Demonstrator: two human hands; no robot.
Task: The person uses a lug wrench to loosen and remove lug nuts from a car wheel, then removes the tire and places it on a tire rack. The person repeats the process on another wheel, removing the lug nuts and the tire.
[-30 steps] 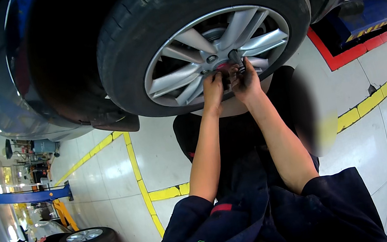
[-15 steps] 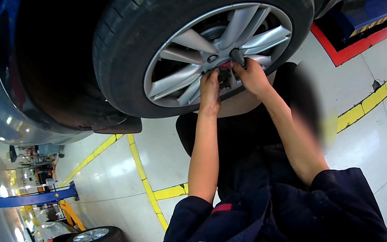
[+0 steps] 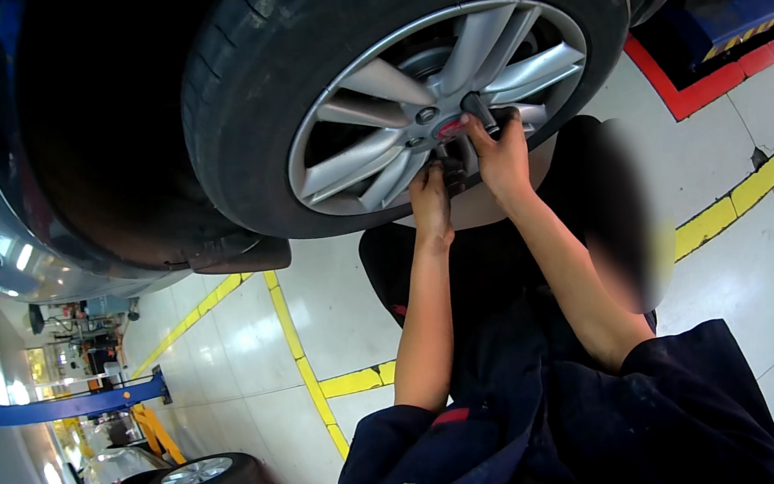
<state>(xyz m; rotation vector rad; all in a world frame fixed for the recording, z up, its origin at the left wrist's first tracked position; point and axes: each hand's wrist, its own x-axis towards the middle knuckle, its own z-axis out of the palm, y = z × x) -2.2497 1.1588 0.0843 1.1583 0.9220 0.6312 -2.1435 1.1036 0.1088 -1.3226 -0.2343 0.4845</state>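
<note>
A silver alloy wheel (image 3: 397, 78) with a black tyre (image 3: 237, 154) is on a raised car. My right hand (image 3: 503, 163) is closed around a dark cylinder (image 3: 477, 108), which looks like a socket over a lug position. Its thumb is beside the red-marked centre cap (image 3: 450, 129). Lower on the rim, my left hand (image 3: 431, 202) has its fingers bent next to a dark, short piece (image 3: 455, 172). Whether that piece is a socket or another part, I cannot make out. A bare lug nut (image 3: 426, 115) shows left of the cap.
The dark car body (image 3: 42, 236) and a mud flap (image 3: 243, 258) are at the left. A blue lift part (image 3: 736, 14) stands at the right inside red floor marking. Yellow lines (image 3: 297, 342) cross the pale floor. A white car part with a wheel (image 3: 196, 472) is at lower left.
My left hand has dropped away from the hub with the dark piece beside it, so the centre cap shows more. My right hand has slid slightly down, still at the dark cylinder.
</note>
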